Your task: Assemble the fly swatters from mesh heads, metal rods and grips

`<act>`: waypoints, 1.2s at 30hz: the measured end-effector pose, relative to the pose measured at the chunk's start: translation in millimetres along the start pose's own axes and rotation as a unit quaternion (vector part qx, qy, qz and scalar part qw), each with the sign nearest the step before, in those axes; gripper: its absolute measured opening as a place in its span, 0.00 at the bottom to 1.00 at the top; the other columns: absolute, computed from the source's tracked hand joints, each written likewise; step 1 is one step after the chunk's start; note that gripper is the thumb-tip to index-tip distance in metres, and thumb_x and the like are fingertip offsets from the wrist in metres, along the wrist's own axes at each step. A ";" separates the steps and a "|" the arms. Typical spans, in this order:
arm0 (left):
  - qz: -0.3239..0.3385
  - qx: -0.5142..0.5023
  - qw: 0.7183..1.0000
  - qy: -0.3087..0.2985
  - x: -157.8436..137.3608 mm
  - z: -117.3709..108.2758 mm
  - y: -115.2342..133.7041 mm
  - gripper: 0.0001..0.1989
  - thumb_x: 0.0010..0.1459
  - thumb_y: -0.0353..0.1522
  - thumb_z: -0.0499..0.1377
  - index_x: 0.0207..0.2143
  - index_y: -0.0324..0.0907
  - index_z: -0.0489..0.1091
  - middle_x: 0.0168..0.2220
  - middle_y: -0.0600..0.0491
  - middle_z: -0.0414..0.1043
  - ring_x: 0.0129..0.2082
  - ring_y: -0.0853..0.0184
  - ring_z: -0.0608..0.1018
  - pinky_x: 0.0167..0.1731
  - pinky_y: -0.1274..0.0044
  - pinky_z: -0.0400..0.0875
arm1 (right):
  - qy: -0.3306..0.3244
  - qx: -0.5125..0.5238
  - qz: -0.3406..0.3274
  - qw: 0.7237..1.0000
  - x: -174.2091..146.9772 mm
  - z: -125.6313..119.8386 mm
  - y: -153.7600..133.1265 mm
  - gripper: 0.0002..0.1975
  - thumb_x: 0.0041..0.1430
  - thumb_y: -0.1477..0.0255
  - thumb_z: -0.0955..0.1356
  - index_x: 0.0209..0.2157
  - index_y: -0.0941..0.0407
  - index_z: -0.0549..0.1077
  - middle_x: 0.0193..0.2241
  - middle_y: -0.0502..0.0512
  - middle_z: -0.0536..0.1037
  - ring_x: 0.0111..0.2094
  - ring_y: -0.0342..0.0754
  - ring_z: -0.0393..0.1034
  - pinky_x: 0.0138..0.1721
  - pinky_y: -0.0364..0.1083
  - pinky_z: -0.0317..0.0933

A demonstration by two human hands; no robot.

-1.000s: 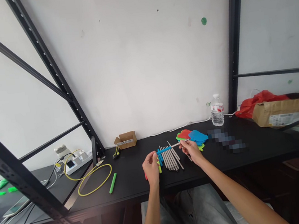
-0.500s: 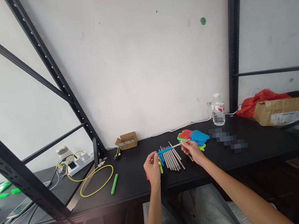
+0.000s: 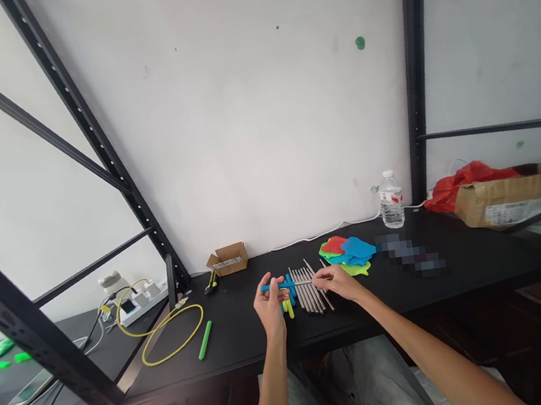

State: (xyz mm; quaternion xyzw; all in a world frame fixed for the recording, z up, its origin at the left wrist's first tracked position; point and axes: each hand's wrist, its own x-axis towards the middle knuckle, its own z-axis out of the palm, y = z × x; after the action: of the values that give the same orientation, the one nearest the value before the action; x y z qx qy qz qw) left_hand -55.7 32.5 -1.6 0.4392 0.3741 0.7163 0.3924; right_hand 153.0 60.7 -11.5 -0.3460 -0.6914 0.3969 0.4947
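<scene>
My left hand (image 3: 269, 302) is closed around a blue tube-shaped handle (image 3: 267, 288), held level above the table. A thin silver rod (image 3: 303, 282) lines up with the handle's right end, and my right hand (image 3: 336, 283) pinches the rod's other end. Whether the rod sits inside the handle or only meets it, I cannot tell. Under the hands, several more silver rods (image 3: 310, 297) lie side by side. Blue handles (image 3: 291, 288) and yellow-green handles (image 3: 289, 308) lie beside them, partly hidden by my left hand.
Flat plastic pieces in blue (image 3: 358, 248), red and green lie stacked beyond my right hand. A water bottle (image 3: 391, 201) and a cardboard box (image 3: 511, 199) stand at right. Leftward are a green handle (image 3: 205, 340), a yellow cable (image 3: 173, 355), a small open box (image 3: 228, 259) and a power strip (image 3: 140, 307).
Both hands have moved left and slightly down with the handle and rod. The left fingers have shifted along the handle, and less rod shows between the hands. The view has shifted slightly.
</scene>
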 end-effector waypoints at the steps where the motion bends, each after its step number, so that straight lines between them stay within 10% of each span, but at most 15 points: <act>1: -0.007 -0.005 1.000 -0.009 2.5 1.2 0.2 0.30 0.52 0.47 0.63 0.52 0.38 0.67 0.40 0.43 0.79 0.25 0.69 0.79 0.26 0.76 0.75 | 0.000 -0.007 -0.002 1.000 1.0 1.0 1.1 0.13 0.54 0.59 0.71 0.29 0.55 0.80 0.24 0.53 0.77 0.27 0.48 0.69 0.28 0.44 0.59; 9: 0.027 0.187 0.958 -0.218 9.0 29.1 -2.6 0.19 0.55 0.47 0.61 0.32 0.38 0.73 0.18 0.56 0.69 0.17 0.71 0.71 0.18 0.81 0.62 | 0.016 -0.057 -0.031 0.998 2.4 4.5 -3.1 0.16 0.58 0.59 0.68 0.29 0.57 0.80 0.22 0.52 0.76 0.25 0.46 0.68 0.27 0.43 0.58; 16: 0.166 0.294 0.922 -0.188 21.6 29.4 -6.5 0.22 0.59 0.42 0.57 0.17 0.41 0.58 0.17 0.59 0.54 0.19 0.74 0.60 0.21 0.80 0.51 | 0.041 -0.148 -0.082 0.985 12.3 11.8 -4.8 0.13 0.60 0.61 0.68 0.39 0.53 0.80 0.32 0.52 0.81 0.32 0.48 0.72 0.34 0.44 0.62; 23: 0.179 0.292 0.929 -0.139 19.8 21.5 0.2 0.18 0.60 0.41 0.56 0.21 0.41 0.66 0.17 0.58 0.60 0.19 0.73 0.64 0.21 0.80 0.56 | 0.130 -0.224 -0.117 0.959 23.2 -15.8 -11.6 0.17 0.63 0.60 0.64 0.45 0.52 0.78 0.38 0.55 0.80 0.35 0.48 0.72 0.36 0.45 0.63; 29: 0.208 0.295 0.929 -0.076 19.1 20.1 3.3 0.11 0.58 0.41 0.58 0.33 0.43 0.73 0.24 0.56 0.72 0.22 0.71 0.72 0.23 0.81 0.64 | 0.337 -0.430 0.017 0.838 12.4 -106.0 0.1 0.22 0.63 0.61 0.60 0.49 0.57 0.75 0.43 0.61 0.79 0.43 0.56 0.70 0.45 0.50 0.61; 36: 0.285 0.372 0.879 -0.086 16.5 17.0 -2.9 0.11 0.61 0.41 0.56 0.38 0.44 0.72 0.26 0.56 0.73 0.22 0.72 0.71 0.25 0.80 0.65 | 0.240 -0.612 0.065 0.751 -6.8 -109.6 28.5 0.31 0.64 0.55 0.59 0.62 0.60 0.61 0.56 0.67 0.70 0.55 0.62 0.62 0.53 0.54 0.53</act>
State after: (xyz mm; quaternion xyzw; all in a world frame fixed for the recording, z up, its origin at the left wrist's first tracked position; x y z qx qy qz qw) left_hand -44.4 51.6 7.0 0.7008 0.4362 0.5644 0.0095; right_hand 262.4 90.1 -18.3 -0.7027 -0.6207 -0.1760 0.2999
